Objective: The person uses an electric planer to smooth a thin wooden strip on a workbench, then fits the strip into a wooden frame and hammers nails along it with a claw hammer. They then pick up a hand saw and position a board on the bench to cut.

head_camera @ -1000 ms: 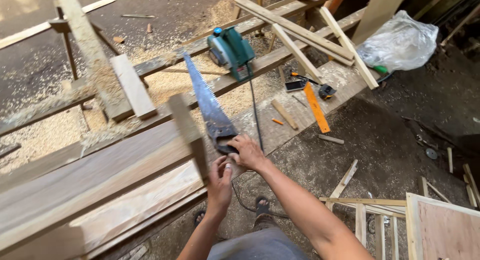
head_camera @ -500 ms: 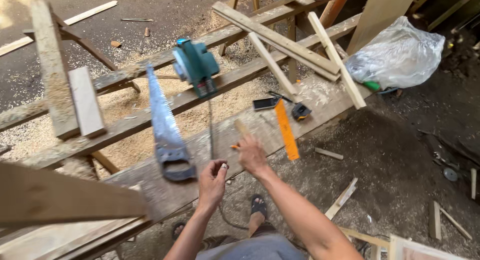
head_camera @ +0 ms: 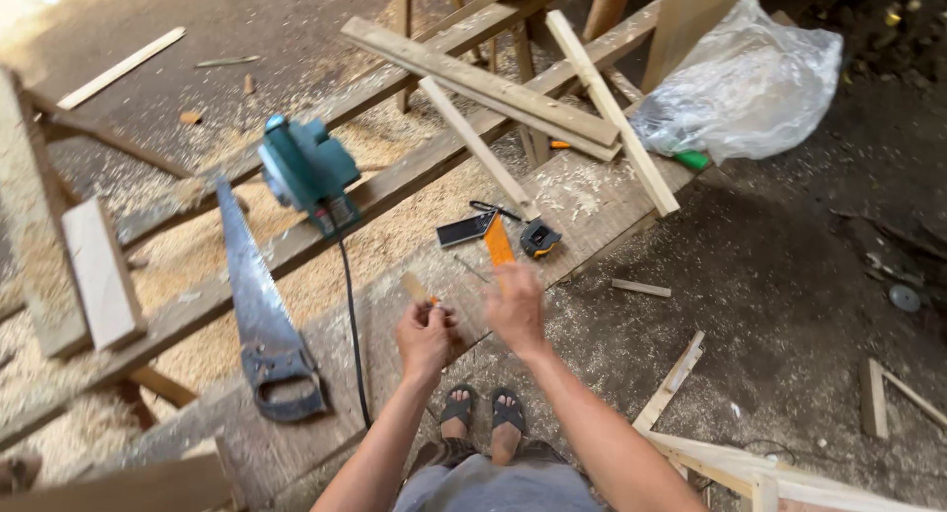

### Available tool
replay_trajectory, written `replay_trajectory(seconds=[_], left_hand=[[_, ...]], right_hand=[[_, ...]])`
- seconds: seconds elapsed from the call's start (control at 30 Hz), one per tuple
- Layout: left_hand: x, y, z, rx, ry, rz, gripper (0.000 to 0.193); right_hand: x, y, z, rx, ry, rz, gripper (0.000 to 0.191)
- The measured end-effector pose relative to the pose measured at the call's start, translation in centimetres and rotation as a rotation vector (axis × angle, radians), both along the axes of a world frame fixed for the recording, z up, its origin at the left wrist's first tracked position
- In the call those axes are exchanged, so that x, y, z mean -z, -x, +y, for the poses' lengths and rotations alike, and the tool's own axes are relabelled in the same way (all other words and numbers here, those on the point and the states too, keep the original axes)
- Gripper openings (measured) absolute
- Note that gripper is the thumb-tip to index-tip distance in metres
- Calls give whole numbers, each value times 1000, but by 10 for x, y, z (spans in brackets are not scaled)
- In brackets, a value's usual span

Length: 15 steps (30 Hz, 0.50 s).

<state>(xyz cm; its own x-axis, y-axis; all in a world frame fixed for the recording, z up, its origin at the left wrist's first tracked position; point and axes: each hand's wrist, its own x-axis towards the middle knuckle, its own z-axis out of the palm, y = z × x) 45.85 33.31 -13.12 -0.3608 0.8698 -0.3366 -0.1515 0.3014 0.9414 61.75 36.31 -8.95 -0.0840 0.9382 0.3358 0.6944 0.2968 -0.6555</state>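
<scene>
Your left hand [head_camera: 424, 339] hovers over the sawdust-strewn plank bench [head_camera: 296, 423], its fingers closed around a small pencil-like wooden stick [head_camera: 416, 289] that pokes up from the fist. Your right hand [head_camera: 515, 310] is just beside it, blurred, so whether its fingers are apart cannot be told. Just beyond your fingers lie an orange ruler [head_camera: 498, 246] and a tape measure [head_camera: 539, 238]. A handsaw [head_camera: 258, 320] lies left of them, and a green circular saw [head_camera: 304, 172] farther beyond.
</scene>
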Motion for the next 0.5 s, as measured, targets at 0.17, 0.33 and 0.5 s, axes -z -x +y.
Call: replay_trajectory(seconds=[0.17, 0.33, 0.5], left_hand=[[-12, -13, 43, 287, -195, 525, 43], [-11, -3, 74, 528, -393, 884, 31], [3, 6, 84, 652, -424, 902, 11]], right_hand=[[9, -29, 25, 245, 390, -155, 66], [-2, -35, 56, 378, 669, -261, 75], [6, -22, 38, 323, 758, -207, 78]])
